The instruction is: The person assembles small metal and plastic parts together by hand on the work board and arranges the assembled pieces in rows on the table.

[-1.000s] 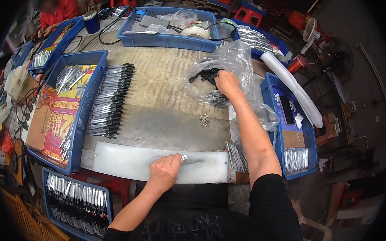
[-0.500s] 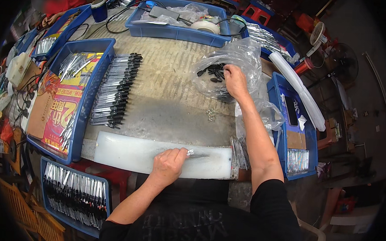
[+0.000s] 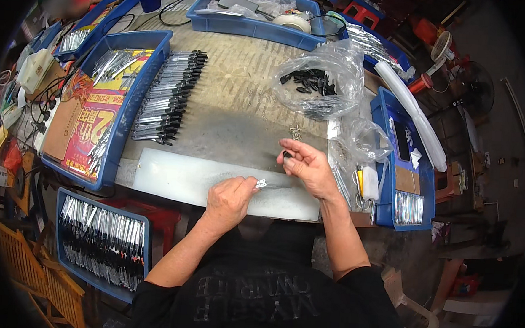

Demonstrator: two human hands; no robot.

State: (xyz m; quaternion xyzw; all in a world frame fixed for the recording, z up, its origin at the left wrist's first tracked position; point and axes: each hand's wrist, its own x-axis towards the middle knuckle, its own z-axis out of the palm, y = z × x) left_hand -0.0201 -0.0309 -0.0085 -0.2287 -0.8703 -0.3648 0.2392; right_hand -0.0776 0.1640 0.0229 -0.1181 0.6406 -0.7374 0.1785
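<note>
My left hand (image 3: 228, 201) is closed above the white plastic strip (image 3: 170, 174) at the table's near edge. From its fingertips stick out the pale, silvery ends of thin pen barrels (image 3: 261, 183); the rest is hidden in the fist. To its right, my right hand (image 3: 312, 171) pinches a small black pen part (image 3: 287, 155) between thumb and fingers. Beyond it lies a clear plastic bag (image 3: 349, 64) with several similar black parts (image 3: 311, 80) in its mouth. A small pile of metal bits (image 3: 295, 132) sits just past my right fingers.
Rows of clear pens with black ends (image 3: 171, 94) lie beside a blue tray (image 3: 117, 121) on the left. Another blue tray (image 3: 252, 25) stands at the back, and one (image 3: 381, 105) at the right with a phone (image 3: 402, 141). Below left, a pen-filled tray (image 3: 101, 244) sits lower.
My right hand has come back from the bag toward my left hand, now with a black pen part in its fingers. The view has shifted slightly; my left hand keeps its grip.
</note>
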